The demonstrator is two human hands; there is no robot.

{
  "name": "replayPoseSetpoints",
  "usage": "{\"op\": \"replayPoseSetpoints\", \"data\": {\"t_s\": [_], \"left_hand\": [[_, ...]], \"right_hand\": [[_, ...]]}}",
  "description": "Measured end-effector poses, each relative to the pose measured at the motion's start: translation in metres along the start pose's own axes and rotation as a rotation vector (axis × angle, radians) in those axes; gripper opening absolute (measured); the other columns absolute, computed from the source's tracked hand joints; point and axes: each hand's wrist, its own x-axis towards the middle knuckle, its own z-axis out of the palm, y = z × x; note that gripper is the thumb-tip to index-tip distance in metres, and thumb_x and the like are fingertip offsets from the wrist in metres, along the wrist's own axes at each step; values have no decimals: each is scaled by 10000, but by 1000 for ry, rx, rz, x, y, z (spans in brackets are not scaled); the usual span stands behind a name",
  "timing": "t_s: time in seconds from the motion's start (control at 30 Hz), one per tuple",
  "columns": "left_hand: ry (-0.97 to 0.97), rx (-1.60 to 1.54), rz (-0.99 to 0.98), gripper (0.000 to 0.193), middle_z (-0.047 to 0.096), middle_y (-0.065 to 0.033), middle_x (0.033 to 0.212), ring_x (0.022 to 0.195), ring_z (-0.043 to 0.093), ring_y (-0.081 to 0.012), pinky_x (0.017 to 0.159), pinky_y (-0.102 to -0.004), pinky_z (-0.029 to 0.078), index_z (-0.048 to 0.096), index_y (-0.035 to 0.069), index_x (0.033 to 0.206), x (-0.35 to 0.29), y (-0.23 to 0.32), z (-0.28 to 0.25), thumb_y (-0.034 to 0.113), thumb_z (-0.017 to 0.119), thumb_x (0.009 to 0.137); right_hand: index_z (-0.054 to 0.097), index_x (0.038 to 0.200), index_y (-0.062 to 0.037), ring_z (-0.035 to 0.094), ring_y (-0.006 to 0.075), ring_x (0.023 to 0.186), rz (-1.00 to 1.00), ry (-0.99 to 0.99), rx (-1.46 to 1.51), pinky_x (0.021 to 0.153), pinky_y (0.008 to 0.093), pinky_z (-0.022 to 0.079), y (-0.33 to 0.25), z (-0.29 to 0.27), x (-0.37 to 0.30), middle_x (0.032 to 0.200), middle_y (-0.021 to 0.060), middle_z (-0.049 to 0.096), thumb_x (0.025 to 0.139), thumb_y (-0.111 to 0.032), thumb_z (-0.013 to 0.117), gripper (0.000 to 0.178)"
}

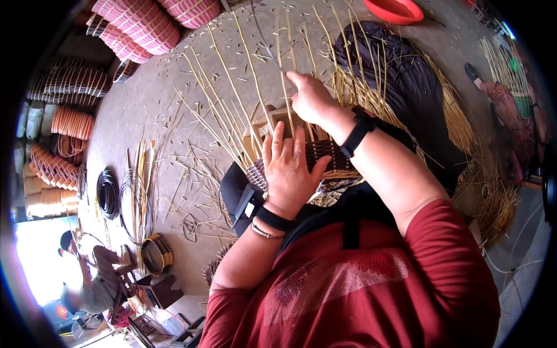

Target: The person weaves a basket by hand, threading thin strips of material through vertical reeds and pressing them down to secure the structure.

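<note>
A part-woven basket (316,155) rests in my lap, its dark brown woven band ringed by tall pale upright stakes (255,72). My left hand (287,168) lies flat against the near side of the weave with its fingers spread. Above the far side, my right hand (313,100) is closed at the fingertips on a thin dark weaving strand (268,46), which runs up and away toward the top edge. One pale stake passes right by those fingertips. The right thumb is hidden. Inside the basket sits a light brown block-like piece (272,119), partly covered by my hands.
Cut twig bits litter the concrete floor (139,110). To the right lie a dark cloth (400,69) and pale rods (447,110). A red basin (394,10) stands beyond. Left are coiled strands (107,193), a round basket (156,255) and stacked baskets (136,26). Other people sit at both sides.
</note>
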Motion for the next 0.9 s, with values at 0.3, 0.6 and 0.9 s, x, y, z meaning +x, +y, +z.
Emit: {"op": "replayPoseSetpoints", "data": {"t_s": [0.3, 0.6, 0.9], "left_hand": [[72, 62, -57, 601, 458, -207, 1538, 1506, 343, -354, 1223, -608, 180, 617, 137, 1348, -1, 6, 8, 432, 766, 846], [-86, 161, 41, 619, 535, -78, 1453, 1489, 348, -323, 1218, -640, 142, 566, 144, 1444, 7, 54, 33, 446, 686, 918], [-40, 3, -4, 584, 307, -204, 1620, 1544, 242, -379, 1209, -666, 112, 596, 198, 1393, 22, 59, 29, 317, 778, 851]], "right_hand": [[411, 1541, -53, 668, 153, 933, 262, 28, 1293, 818, 289, 556, 58, -70, -100, 1130, 82, 681, 1070, -126, 557, 498], [514, 1480, -61, 609, 309, 1265, 80, -6, 29, 1081, 375, 511, 60, -36, -21, 1424, 231, 576, 1010, -14, 563, 475], [484, 1471, -10, 639, 176, 822, 427, 89, 1383, 803, 346, 553, 129, -99, -141, 929, 48, 626, 1071, -157, 528, 429]]}}
